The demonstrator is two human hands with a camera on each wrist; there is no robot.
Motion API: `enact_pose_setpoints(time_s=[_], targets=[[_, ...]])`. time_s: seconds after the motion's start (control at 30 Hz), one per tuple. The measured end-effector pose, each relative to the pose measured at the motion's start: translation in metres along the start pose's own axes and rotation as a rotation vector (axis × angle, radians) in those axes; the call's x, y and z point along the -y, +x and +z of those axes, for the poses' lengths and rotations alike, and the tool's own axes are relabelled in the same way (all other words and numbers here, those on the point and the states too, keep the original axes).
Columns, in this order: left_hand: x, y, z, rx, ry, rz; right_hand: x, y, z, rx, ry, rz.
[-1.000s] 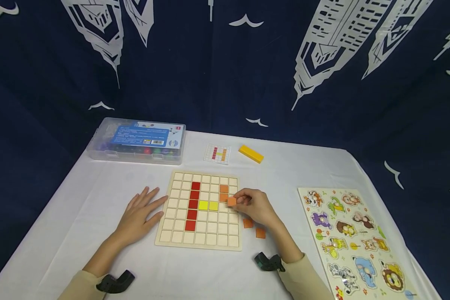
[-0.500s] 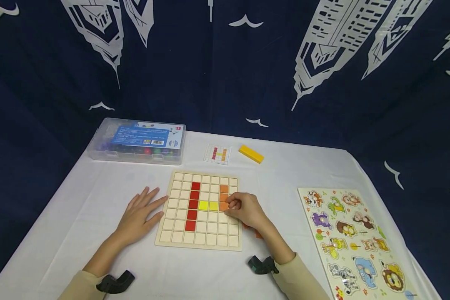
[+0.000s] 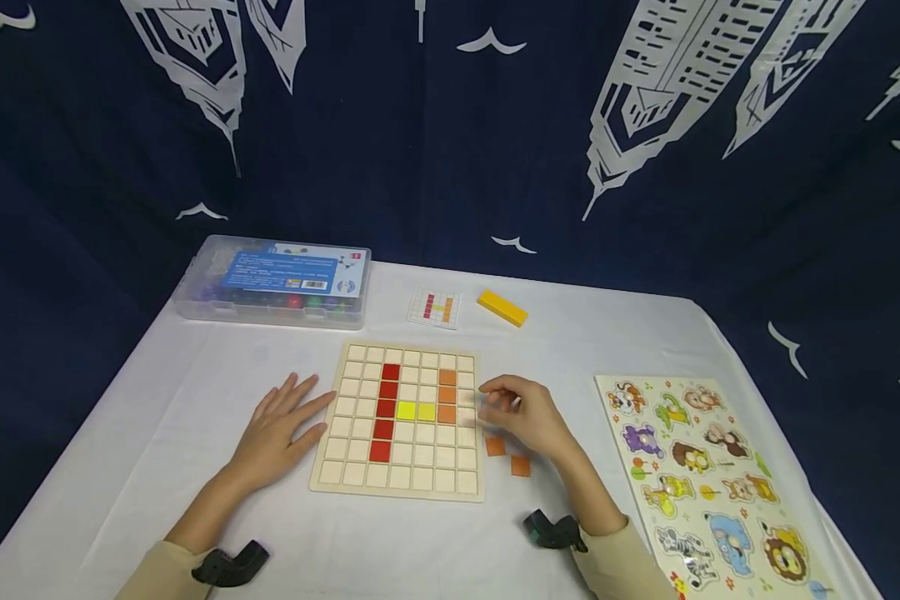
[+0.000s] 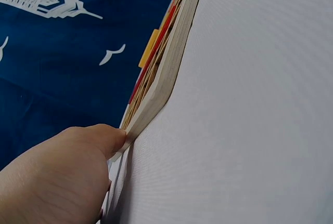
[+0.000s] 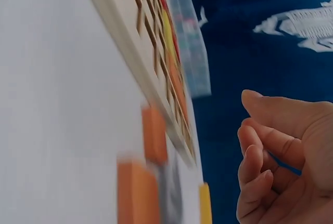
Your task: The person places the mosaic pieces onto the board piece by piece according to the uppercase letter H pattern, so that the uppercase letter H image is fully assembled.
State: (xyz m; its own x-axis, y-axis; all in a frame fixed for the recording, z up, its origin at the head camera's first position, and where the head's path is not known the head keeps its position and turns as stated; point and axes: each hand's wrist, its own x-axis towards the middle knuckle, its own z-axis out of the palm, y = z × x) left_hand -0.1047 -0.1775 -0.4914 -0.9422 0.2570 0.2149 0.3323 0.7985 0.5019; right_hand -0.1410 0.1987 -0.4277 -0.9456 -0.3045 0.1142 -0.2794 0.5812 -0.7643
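A wooden grid board [image 3: 397,493] lies mid-table. It bears a column of several red tiles [image 3: 386,408], two yellow tiles [image 3: 416,411] and a column of three orange tiles [image 3: 447,396]. Fingers spread, my left hand [image 3: 281,433] rests at the board's left edge and touches its rim. Just off the right edge hovers my right hand [image 3: 521,412], fingers loosely bent with nothing between them; the right wrist view shows the thumb apart from the fingers. Below that hand, two loose orange tiles [image 3: 496,447] lie on the white cloth.
Behind the board lie a small pattern card [image 3: 434,308] and a yellow bar [image 3: 502,308]. A clear plastic case [image 3: 273,283] stands at the back left. On the right is an animal puzzle board [image 3: 708,492]. A dark blue curtain [image 3: 420,150] hangs behind the table.
The right hand set a third orange tile into the column under the other two, let go and drew back to the right. The left hand stayed in place.
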Motion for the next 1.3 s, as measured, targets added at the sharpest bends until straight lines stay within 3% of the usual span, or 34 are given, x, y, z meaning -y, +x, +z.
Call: enact_pose_setpoints(time_s=[0.2,0.43,0.67,1.3], targets=[[-0.001,0.0,-0.001,0.003,0.004,0.003,-0.019,-0.025,-0.024,-0.059,-0.035,0.021],[0.0,-0.001,0.0,-0.008,0.01,0.009,-0.035,-0.045,-0.023,-0.032,0.0,0.027],[0.001,0.0,0.002,-0.025,0.014,0.024,-0.039,-0.047,-0.014,-0.014,0.035,0.036],[0.0,-0.001,0.0,-0.012,0.006,0.014,-0.038,-0.046,-0.001,0.029,-0.008,0.067]])
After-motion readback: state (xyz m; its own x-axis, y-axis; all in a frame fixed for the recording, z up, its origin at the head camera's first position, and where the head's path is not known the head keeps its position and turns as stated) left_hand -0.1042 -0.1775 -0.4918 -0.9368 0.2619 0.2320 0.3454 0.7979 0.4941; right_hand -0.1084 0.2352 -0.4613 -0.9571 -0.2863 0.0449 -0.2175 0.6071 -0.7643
